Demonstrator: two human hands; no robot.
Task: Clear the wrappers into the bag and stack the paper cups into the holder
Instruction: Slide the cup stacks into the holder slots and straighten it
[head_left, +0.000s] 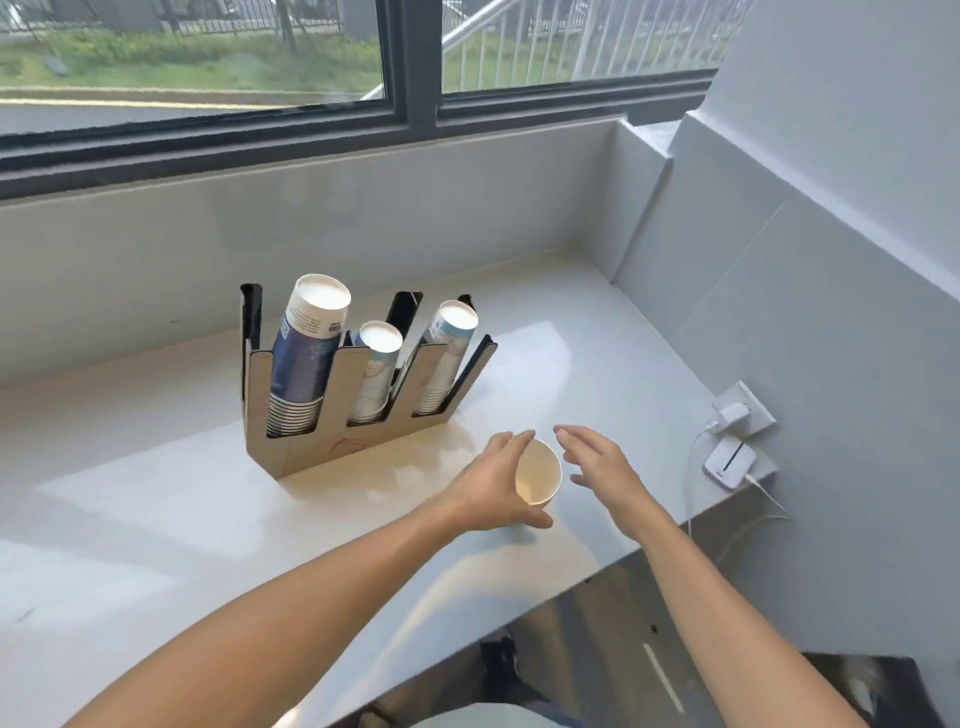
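Step in hand, by judgement: cup stacking. Left hand (493, 486) grips a cup (538, 472) from the side, fingers and thumb wrapped round its wall, mouth tilted toward the camera, right of frame centre, at or just above the bench (156, 519); contact cannot be told. Right hand (602, 467) hovers just beside the cup, fingers spread, holding nothing. Holder (332, 431) stands at centre-left with three stacks of inverted cups. No wrappers or bag visible. Next move likely calls for inverting the cup and seating it on a matching stack.
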